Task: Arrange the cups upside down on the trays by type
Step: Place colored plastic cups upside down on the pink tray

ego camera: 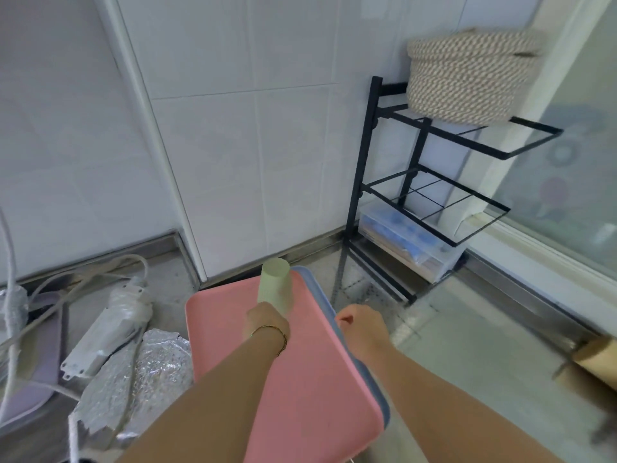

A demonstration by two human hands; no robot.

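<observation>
Our forearms reach out over the pink tray point(317, 396), stacked on a blue tray point(310, 282), where our left hand point(267, 324) wraps the near end of a green cup point(274, 284), its long axis running away from the fingers toward the wall, above the tray's far end. Our right hand point(362, 329), the farther from the cup, sits curled at the trays' right rim; we cannot tell whether it clasps that rim. Which end is the cup's mouth is hard to make out, and no other cups show

Cup point(274, 285) over tray point(217, 329); rack point(359, 175) behind, right.
</observation>
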